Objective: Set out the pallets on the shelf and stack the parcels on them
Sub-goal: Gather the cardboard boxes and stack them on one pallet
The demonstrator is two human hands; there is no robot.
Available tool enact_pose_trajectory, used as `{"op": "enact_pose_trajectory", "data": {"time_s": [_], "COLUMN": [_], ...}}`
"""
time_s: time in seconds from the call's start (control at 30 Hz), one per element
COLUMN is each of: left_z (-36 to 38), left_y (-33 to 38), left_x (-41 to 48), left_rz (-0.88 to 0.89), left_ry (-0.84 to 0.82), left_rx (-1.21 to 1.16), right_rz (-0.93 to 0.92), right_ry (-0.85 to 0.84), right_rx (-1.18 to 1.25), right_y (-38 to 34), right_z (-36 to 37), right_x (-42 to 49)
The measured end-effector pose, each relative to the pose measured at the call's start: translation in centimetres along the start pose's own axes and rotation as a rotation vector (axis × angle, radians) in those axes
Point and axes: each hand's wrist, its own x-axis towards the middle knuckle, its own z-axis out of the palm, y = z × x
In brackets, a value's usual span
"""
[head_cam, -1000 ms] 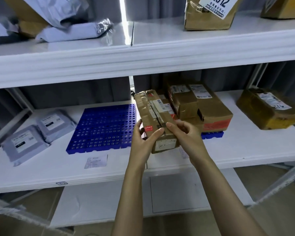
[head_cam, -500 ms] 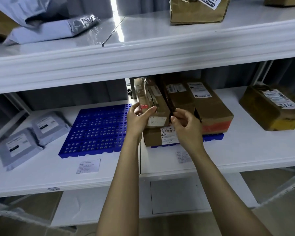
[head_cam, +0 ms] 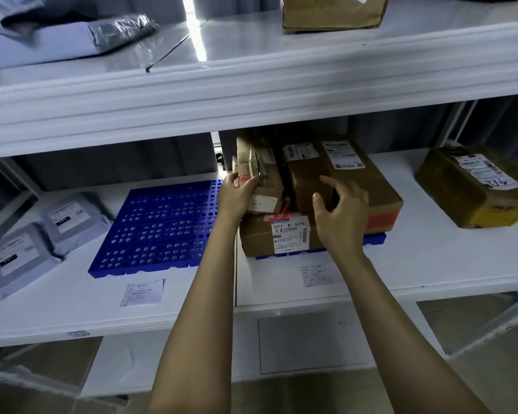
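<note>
Parcels fill the right-hand blue pallet (head_cam: pixel 374 238) on the middle shelf (head_cam: pixel 431 264). Compared with half a second ago, the small taped box (head_cam: pixel 259 177) has gone further back and now sits on top of the labelled carton (head_cam: pixel 277 234) at the near left of that pallet, beside the large brown carton (head_cam: pixel 341 177) to its right. The left hand (head_cam: pixel 237 194) is still closed on the small box's near left corner, thumb on top. The right hand (head_cam: pixel 340 210) has let go and come away to the right; it now hovers in front of the large carton with fingers spread wide and curled, holding nothing.

The left blue pallet (head_cam: pixel 159 228) lies bare just beside the loaded one, its perforated top showing. Two grey mailer bags (head_cam: pixel 39 237) rest on the shelf at far left, off any pallet, the nearer one overlapping the other's edge. Another brown parcel (head_cam: pixel 473 183) with a white label sits on the bare shelf well to the right. Paper slips (head_cam: pixel 141 292) lie on the shelf in front of each pallet. On the upper shelf (head_cam: pixel 251 76) are grey bags (head_cam: pixel 57 40) at left and a cardboard box (head_cam: pixel 332 10) at right.
</note>
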Motion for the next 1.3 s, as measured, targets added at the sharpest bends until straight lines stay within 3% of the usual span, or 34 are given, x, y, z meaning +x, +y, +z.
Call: {"op": "enact_pose_trajectory", "data": {"time_s": [0.3,0.9,1.3], "left_z": [0.8,1.7,1.4], "left_y": [-0.2,0.7,-0.1], "left_x": [0.7,2.3,0.4], "left_rz": [0.037,0.016,0.107], "left_ry": [-0.006,-0.084,-0.049], "left_rx": [0.054,0.087,0.329], "right_rz": [0.049,0.064,0.025], "right_ry": [-0.159,-0.16,-0.056], "right_rx": [-0.008,0.03,-0.014], "right_y": [0.8,0.3,-0.6], "right_z": [1.9,2.4,1.4], "right_x": [0.7,1.3,-0.5]}}
